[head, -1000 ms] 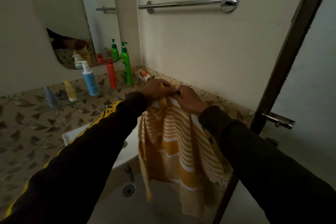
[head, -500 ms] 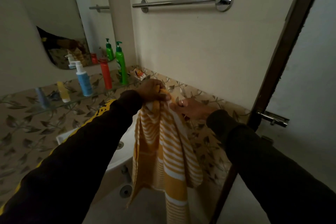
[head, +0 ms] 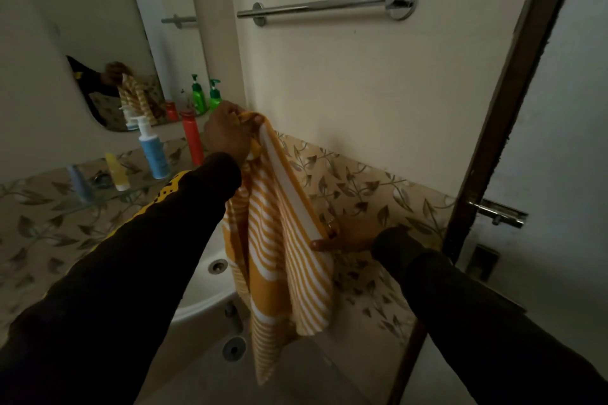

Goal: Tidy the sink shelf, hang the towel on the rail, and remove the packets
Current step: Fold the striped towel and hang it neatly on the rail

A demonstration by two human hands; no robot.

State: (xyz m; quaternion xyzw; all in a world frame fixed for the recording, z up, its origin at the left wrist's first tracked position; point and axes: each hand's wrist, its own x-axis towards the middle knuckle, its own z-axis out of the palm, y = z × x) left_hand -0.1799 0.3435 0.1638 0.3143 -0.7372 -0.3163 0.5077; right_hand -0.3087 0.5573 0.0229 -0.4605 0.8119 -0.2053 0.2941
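Towel [head: 283, 246], yellow with white stripes, hangs stretched between left hand [head: 228, 135] and right hand [head: 345, 235], fingers pinching its edge.

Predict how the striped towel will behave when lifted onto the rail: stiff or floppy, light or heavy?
Probably floppy: the towel sags in folds between the left hand and right hand. Likely light, since fingertip pinches hold it. It should drape over the rail.

Single head cam, wide-angle, I see forward and down along both sleeves. Faces wall with rail [head: 316, 6], high in frame. Sink [head: 210, 276] low left, close. Mirror [head: 108, 43] upper left. No second view.
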